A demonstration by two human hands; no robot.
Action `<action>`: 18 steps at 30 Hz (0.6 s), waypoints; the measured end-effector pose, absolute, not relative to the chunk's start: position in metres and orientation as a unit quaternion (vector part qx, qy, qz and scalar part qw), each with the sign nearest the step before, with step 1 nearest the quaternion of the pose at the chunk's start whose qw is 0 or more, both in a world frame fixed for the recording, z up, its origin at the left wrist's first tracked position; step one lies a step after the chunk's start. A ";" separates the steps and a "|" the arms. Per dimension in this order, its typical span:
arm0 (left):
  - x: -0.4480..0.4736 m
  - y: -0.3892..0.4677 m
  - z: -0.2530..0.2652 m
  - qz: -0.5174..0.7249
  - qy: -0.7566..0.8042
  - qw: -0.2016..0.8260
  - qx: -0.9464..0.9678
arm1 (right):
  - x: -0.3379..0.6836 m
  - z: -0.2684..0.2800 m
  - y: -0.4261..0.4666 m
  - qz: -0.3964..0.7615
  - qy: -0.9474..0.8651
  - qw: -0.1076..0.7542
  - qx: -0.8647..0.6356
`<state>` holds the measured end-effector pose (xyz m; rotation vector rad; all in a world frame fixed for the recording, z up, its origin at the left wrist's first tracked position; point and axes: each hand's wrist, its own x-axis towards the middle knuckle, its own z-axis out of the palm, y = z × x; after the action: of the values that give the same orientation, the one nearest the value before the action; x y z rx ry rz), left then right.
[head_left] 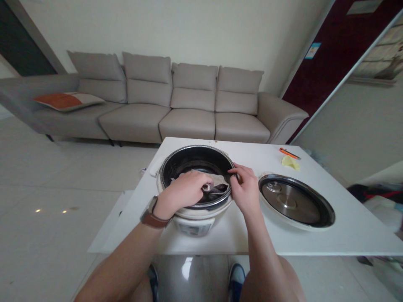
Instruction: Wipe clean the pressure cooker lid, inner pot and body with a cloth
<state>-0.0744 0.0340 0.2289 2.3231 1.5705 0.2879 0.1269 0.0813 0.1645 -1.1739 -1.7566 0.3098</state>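
A white rice cooker (pixel 195 226) stands on the table before me, with its dark inner pot (pixel 201 156) in it. Inside the pot, my left hand (pixel 192 186) is closed on a crumpled greyish cloth (pixel 217 180), which lies against the pot's right inner wall. My right hand (pixel 244 184) pinches the pot's rim on the right side, thumb and fingers on either side of the edge. To the right lies the cooker's round lid (pixel 292 201), its metal inner face up. A watch with a brown strap (pixel 154 216) is on my left wrist.
The white table (pixel 233 239) also bears an orange utility knife (pixel 289 153) and a yellowish scrap (pixel 290 162) near its far right corner. Behind it stands a long grey-beige sofa (pixel 189 119) with an orange and white cushion (pixel 67 100). Tiled floor (pixel 47 176) lies to the left.
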 end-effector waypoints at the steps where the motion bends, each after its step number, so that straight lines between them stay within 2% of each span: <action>1: -0.077 0.034 0.229 0.090 0.536 0.181 0.820 | 0.127 0.164 0.082 0.127 -0.720 0.484 -0.481; 6: -0.098 0.029 0.239 0.073 0.503 0.234 0.829 | 0.127 0.164 0.082 0.125 -0.719 0.484 -0.483; 13: -0.100 0.030 0.246 0.253 0.628 0.101 0.729 | 0.126 0.168 0.078 0.111 -0.722 0.478 -0.487; 15: -0.090 0.030 0.244 0.268 0.646 0.080 0.710 | 0.125 0.170 0.076 0.095 -0.725 0.474 -0.490; 18: -0.073 0.027 0.241 0.234 0.622 0.104 0.740 | 0.125 0.173 0.072 0.073 -0.732 0.465 -0.492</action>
<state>-0.0734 0.0271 0.2407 2.1816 1.8348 0.6905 0.1248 0.0724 0.1734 -1.2089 -1.7977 0.1789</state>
